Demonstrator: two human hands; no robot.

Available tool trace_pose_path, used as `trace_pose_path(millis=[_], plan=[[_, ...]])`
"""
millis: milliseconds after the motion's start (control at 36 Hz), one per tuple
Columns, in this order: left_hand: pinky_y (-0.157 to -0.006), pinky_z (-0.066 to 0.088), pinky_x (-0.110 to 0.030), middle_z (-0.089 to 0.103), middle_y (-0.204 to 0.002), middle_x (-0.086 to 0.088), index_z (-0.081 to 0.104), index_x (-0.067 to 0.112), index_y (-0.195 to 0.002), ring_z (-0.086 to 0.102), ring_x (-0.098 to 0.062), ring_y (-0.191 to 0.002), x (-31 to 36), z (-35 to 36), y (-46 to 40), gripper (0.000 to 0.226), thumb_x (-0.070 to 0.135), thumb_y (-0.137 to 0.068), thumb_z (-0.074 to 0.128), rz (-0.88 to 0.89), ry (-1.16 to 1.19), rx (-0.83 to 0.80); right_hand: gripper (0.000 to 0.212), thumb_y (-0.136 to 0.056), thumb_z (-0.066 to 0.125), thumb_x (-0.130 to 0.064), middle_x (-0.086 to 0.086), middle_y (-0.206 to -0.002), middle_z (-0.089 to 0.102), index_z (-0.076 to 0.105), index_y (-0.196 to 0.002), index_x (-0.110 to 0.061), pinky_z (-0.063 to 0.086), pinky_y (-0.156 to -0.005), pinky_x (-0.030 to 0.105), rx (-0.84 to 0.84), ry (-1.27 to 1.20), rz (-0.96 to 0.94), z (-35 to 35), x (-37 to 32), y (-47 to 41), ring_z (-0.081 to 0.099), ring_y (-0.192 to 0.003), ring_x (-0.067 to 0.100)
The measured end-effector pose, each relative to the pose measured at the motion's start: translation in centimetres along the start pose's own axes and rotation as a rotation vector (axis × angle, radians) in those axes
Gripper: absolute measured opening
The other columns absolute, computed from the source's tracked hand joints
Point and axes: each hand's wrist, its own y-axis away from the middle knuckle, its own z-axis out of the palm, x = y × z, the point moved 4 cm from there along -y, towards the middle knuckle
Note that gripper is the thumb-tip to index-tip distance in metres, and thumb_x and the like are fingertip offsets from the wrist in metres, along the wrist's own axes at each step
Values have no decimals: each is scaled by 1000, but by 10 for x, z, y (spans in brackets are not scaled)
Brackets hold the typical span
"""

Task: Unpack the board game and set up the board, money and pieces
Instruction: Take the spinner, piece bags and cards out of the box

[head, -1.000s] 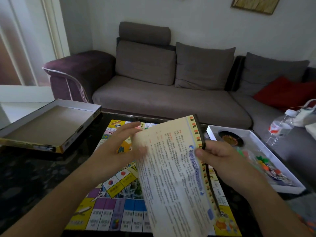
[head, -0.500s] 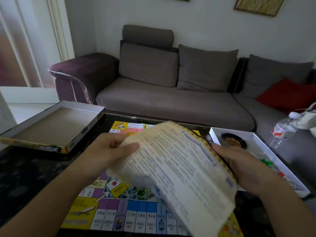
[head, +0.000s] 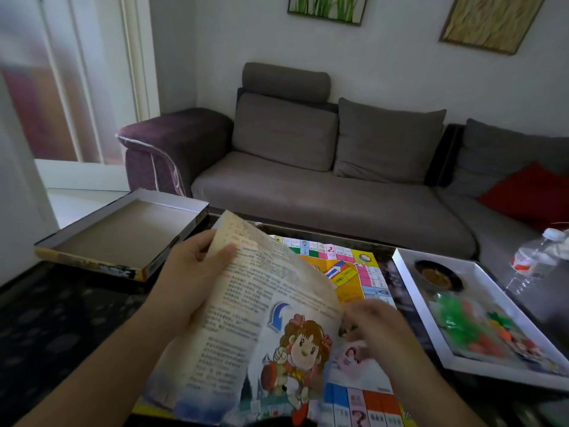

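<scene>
My left hand [head: 197,269] grips the upper left edge of the rules sheet [head: 261,318], thumb on the printed face and fingers curled behind it. My right hand [head: 378,331] is blurred; its fingers are bent at the sheet's right edge, and they seem to pinch the paper, though I cannot tell for sure. The sheet is one folded leaf, half opened, with text on the left and a cartoon girl on the lower right. I hold it above the board [head: 354,269].

One board lies flat and unfolded on the table [head: 61,318], its coloured squares showing past the sheet. One box lid [head: 123,235] sits upside down to my left, at the table's far left corner, with nothing in it. One white tray [head: 431,343] sits to my right, just beside the board. In it are one dark round dish [head: 438,274] and a bag of green, orange and red pieces [head: 471,328], too blurred to count.

The table is dark and glossy. Behind it runs one grey corner sofa [head: 308,186] with a purple arm, three grey back cushions and one red cushion [head: 529,192]. One water bottle [head: 535,260] rests on the seat at right. Two framed pictures [head: 326,7] hang on the white wall.
</scene>
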Motion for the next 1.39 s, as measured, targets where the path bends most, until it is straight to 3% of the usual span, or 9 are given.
trace_pose_path(millis=[222,333,528,694,806,944,1056,1139,1389], plan=[[-55,46,-28,66,-80,-12,64,4,-80,68,-23,-72,-90,-39,-31,17,18,-87,71,-332,-724,-15,25,-100,66,-34,-3,-79,79,76,-94,-12,46,-64,27,-99,79,158,48,23,-8,68,-75,14],[-62,44,-28,60,-95,-3,58,12,-96,61,-16,-83,-113,-44,-36,20,24,-89,72,-379,-867,-46,17,-91,69,-29,-8,-75,74,72,-77,-20,48,-60,25,-91,255,129,64,35,-18,69,-76,11],[-73,56,-31,71,-97,6,70,26,-102,69,-15,-89,-80,-36,-30,10,19,-95,67,-87,-521,13,38,-92,69,-47,-3,-81,78,72,-85,-11,59,-78,32,-104,216,149,71,36,-20,74,-81,10],[-81,64,-41,79,-97,5,74,28,-103,77,-15,-85,-58,-45,-23,10,23,-99,67,-144,-205,33,31,-103,64,-37,7,-76,79,74,-101,-8,62,-71,34,-213,-14,145,76,22,-14,75,-70,22],[-80,65,-39,77,-94,11,73,32,-99,76,-11,-85,-48,-58,-23,12,24,-100,63,-97,-289,44,20,-101,69,-23,14,-96,81,73,-110,-6,63,-88,57,-213,-212,185,86,12,-10,78,-95,37],[-81,63,-41,73,-96,14,66,35,-105,71,-7,-84,-18,-84,-25,10,35,-101,58,17,-500,118,8,-100,70,-17,8,-93,82,76,-101,-11,62,-88,51,-125,-216,72,98,-14,-15,80,-86,30],[-104,51,-44,57,-139,0,41,27,-148,58,-21,-123,9,-111,-23,50,46,-103,53,75,-753,378,10,-102,65,-7,13,-99,81,75,-103,-7,60,-91,57,-138,-361,52,133,-47,-30,79,-91,37],[-114,36,-44,52,-145,-5,47,20,-145,47,-24,-134,27,-120,-17,48,38,-102,56,246,-850,545,11,-104,61,-6,20,-99,79,71,-103,-1,60,-91,61,-166,-411,19,167,-75,-44,77,-92,43],[-105,46,-41,56,-138,4,62,19,-130,57,-21,-122,-8,-114,-36,32,31,-102,56,233,-760,336,14,-99,61,2,21,-101,76,72,-106,-2,64,-73,43,-172,-455,-34,278,-165,-85,74,-90,34]])
